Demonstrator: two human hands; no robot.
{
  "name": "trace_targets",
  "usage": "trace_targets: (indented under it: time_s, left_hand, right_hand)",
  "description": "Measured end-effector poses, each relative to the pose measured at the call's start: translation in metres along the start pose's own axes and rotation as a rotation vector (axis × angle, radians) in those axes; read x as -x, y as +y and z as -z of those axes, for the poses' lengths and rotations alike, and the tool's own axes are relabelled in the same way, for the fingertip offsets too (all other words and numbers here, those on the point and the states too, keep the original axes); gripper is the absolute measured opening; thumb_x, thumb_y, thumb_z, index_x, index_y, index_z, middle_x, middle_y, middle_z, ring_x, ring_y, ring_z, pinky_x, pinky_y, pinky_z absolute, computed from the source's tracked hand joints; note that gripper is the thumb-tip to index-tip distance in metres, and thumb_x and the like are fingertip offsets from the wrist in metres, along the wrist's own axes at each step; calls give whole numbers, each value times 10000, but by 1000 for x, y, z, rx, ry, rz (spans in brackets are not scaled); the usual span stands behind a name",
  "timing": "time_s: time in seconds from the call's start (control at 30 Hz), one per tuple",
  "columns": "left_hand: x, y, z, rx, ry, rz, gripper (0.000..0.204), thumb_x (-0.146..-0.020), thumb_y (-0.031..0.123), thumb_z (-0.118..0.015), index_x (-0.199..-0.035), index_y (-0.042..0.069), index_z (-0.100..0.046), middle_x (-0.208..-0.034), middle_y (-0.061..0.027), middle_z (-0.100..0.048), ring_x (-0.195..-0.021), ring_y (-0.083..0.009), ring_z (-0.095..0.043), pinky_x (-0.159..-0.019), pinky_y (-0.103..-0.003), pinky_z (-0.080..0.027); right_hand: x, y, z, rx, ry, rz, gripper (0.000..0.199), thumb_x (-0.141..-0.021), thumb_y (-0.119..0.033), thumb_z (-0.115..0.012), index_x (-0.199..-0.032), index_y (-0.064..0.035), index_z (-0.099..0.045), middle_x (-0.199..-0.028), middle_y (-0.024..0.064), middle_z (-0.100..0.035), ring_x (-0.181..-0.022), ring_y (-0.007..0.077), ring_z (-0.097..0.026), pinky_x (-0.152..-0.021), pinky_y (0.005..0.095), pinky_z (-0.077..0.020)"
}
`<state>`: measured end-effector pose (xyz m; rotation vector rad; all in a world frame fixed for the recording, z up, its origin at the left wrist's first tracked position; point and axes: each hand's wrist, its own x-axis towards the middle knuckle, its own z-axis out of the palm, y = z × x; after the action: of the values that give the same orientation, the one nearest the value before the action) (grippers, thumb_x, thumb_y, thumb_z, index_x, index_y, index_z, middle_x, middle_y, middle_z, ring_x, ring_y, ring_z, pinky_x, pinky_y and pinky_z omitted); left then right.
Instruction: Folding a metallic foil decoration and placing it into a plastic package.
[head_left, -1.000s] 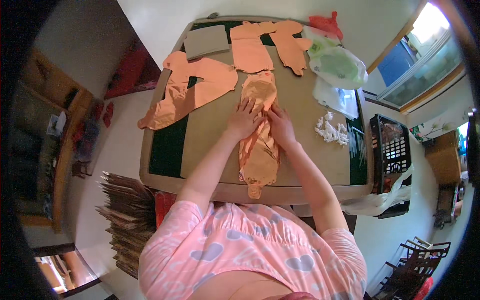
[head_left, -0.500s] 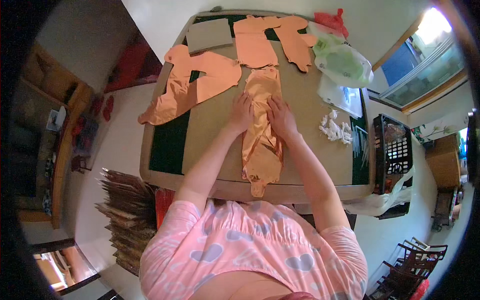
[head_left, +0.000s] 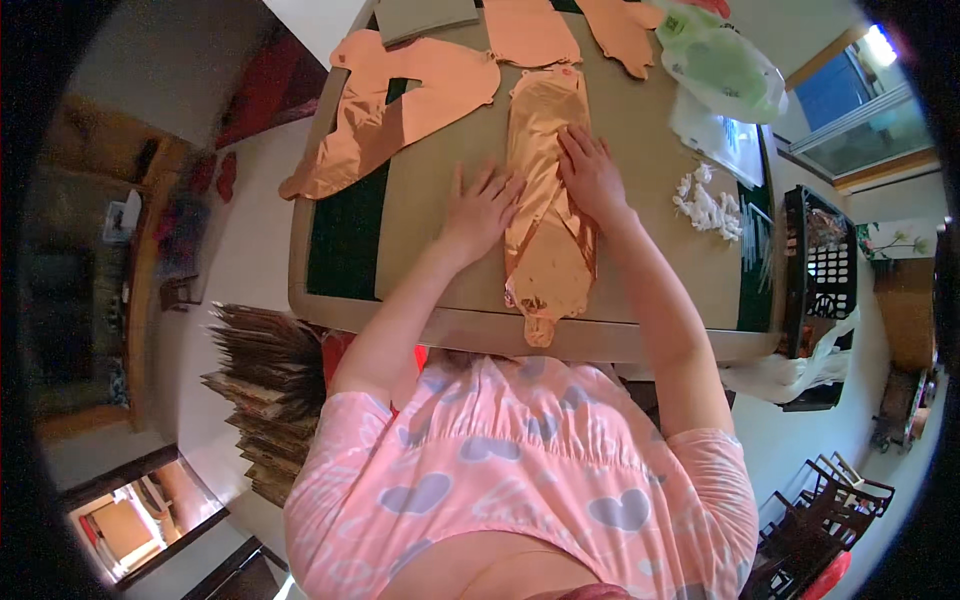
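Note:
A long copper-coloured foil balloon [head_left: 545,190], flat and deflated, lies lengthwise on the table [head_left: 440,322] in front of me, its narrow tail hanging over the near edge. My left hand [head_left: 480,208] rests flat with fingers spread at the balloon's left edge. On the balloon's right side, near its middle, my right hand [head_left: 592,175] presses flat. Neither hand grips anything.
More flat copper foil shapes [head_left: 400,105] lie at the far left of the table and at its far edge [head_left: 530,30]. A green plastic bag [head_left: 722,65], white crumpled bits [head_left: 705,205] and a black crate [head_left: 825,270] are to the right. Stacked cardboard [head_left: 265,385] lies on the floor at left.
The view has tipped down and closer. Both hands stay on the balloon, now spread flatter, the left one slid toward the left edge.

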<state>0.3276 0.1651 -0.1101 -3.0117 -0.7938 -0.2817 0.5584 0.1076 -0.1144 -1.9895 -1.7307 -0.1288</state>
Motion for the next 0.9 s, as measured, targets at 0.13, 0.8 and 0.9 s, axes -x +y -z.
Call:
trace_targets:
  time_s: [0.13,0.8,0.9]
  left_hand:
    - [27,6,11,151,-38,9,538,-966,321,-458,-1468,195,-313,-1493,-42,-345,-1408,-250,-264,-1096,-656,-115]
    - [-53,-16,-11,130,-12,190,520,-977,402,-399,-1413,118,-385,-1499,-52,-341,-1414,-217,-245,-1116,-608,-130]
    - [-54,-17,-11,139,-19,182,522,-973,407,-405,-1411,122,-389,-1493,-45,-349,-1410,-213,-252,-1108,-624,-131]
  right_hand:
    - [1,-2,-1,23,17,5,401,-945,-241,-484,-1319,-95,-494,-1386,104,-479,-1287,284,-438,-1100,455,-303]
    - [-1,-6,3,11,79,65,412,-970,-289,-443,-1334,-105,-495,-1416,109,-456,-1351,290,-366,-1096,497,-277]
    - [-1,-3,4,35,-24,37,407,-973,-294,-437,-1336,-119,-497,-1421,107,-451,-1357,291,-357,-1104,499,-263]
